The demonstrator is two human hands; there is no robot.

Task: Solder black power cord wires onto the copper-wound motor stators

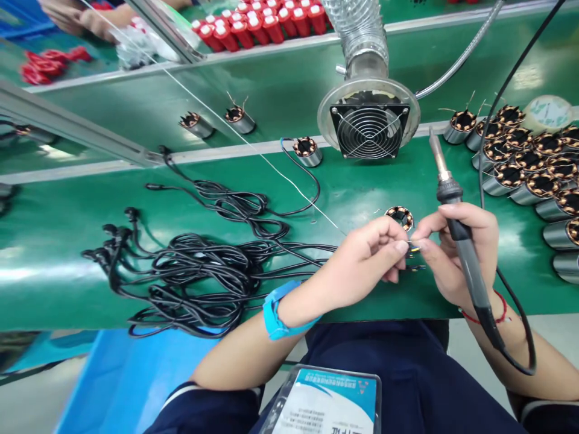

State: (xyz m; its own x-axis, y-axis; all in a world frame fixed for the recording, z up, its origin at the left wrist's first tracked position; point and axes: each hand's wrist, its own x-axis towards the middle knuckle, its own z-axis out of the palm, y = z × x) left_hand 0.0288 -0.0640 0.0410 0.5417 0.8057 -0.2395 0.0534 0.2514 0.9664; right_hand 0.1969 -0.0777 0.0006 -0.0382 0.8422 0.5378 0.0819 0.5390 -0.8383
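My left hand (373, 253), with a blue strap on the wrist, pinches a thin wire end (413, 246) between thumb and forefinger. Facing it, the thumb and forefinger of my right hand (465, 247) meet at the same wire end. A soldering iron (468, 259) rests in my right hand, its tip pointing up and away. Just behind the fingertips stands a stator with copper windings (400, 217), partly hidden. A thin strand of solder wire (289, 181) runs down from the upper left to my left hand. Stripped cable ends (418, 268) lie under the hands.
Black cables (194, 271) lie coiled at the left. Several stators (527, 160) crowd the right side; another stator (308, 152) stands at the back. A fume fan (371, 131) hangs ahead. Red cylinders (266, 24) fill the upper shelf, near another person's hands (97, 23).
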